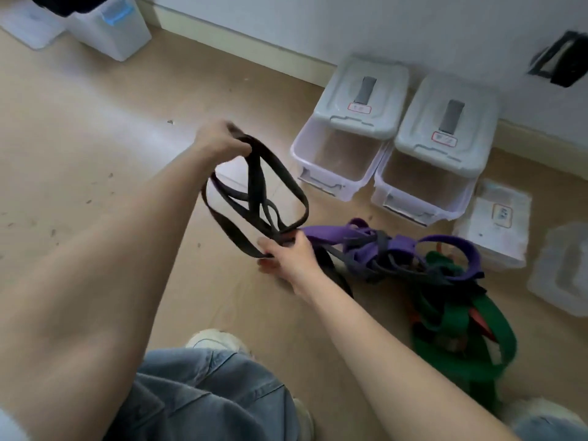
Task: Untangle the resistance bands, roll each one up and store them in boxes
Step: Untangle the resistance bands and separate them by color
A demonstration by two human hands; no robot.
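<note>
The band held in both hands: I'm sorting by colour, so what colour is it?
Black band, clearest in the head view.

one head-worn view looks forward and steeply down, close above the floor (95, 128), the wall (318, 23) beyond it.

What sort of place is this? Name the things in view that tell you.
Probably a room in a home: a wooden floor, a white wall with a skirting board, and lidded plastic boxes beside a pile of resistance bands.
</note>
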